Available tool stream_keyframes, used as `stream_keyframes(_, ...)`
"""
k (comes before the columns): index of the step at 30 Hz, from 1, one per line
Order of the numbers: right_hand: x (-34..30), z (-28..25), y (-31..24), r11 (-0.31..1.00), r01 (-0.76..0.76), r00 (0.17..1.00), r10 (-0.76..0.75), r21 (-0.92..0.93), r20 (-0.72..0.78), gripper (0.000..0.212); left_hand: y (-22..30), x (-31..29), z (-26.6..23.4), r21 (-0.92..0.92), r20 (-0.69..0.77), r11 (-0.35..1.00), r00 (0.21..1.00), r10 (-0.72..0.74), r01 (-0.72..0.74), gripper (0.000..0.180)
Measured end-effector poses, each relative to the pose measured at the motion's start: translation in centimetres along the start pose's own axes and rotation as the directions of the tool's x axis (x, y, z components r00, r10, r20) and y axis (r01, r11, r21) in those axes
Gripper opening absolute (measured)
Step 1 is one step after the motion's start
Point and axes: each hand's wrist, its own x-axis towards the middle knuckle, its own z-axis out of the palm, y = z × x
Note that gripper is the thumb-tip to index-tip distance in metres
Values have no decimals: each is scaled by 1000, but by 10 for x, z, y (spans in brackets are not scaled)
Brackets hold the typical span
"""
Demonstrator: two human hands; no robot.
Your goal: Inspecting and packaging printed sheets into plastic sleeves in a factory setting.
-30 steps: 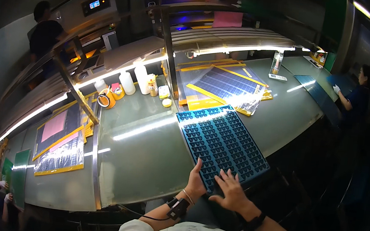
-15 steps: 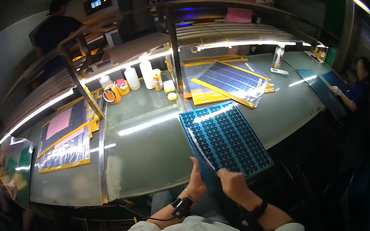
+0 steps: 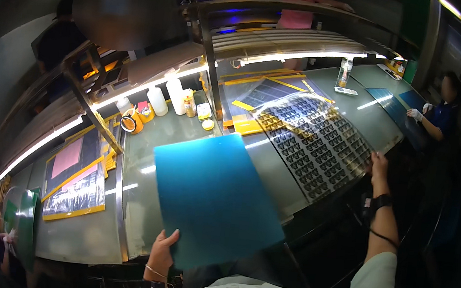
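My left hand (image 3: 161, 251) grips a plain blue panel (image 3: 216, 196) at its lower left edge, thumb on top and fingers out of sight beneath. The panel is tilted over the front edge of the bench. Off to the right, my right hand (image 3: 378, 168) pinches the right edge of a see-through film (image 3: 321, 148) printed with rows of small black shapes. The film is apart from the panel and slants above the bench; its far end overlaps a pile of yellow-edged sheets (image 3: 250, 124).
White bottles (image 3: 157, 101), an orange tape roll (image 3: 129, 123) and small tubs stand at the back. More yellow-edged sheets (image 3: 73, 205) lie left. A metal shelf frame (image 3: 207, 50) crosses above. At right, a person's gloved hands (image 3: 416, 114) touch a dark blue panel (image 3: 388, 105); another person holds a green board (image 3: 28, 223).
The printed film has come off the blue panel. My right hand has carried it up and right, while my left hand has moved left with the panel.
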Motion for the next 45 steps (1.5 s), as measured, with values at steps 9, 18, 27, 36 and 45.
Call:
stream_keyframes(9, -48, 20, 51, 940, -92, 995, 99, -328, 3, 24, -5, 6, 6, -114, -48, 992, 998, 51, -56, 24)
stream_keyframes(18, -287, 86, -43, 820, -360, 753, -25, 444, 658, 52, -39, 33, 65, -306, 136, 952, 990, 32, 11, 29)
stream_keyframes(27, -337, 122, -165, 691, 664, 400, -651, 286, 646, 34, -17, 28, 99, -197, 341, 944, 884, 319, -265, 73)
stream_keyframes(36, -436, 165, -45, 460, 729, -228, -534, 506, 814, 44, -57, -14, 46, -500, 35, 850, 977, 212, -167, 59)
stream_keyframes(45, -428, 192, -45, 763, 509, 88, -507, 399, 857, 8, -39, -21, 35, -602, 344, 798, 912, 225, 30, 72)
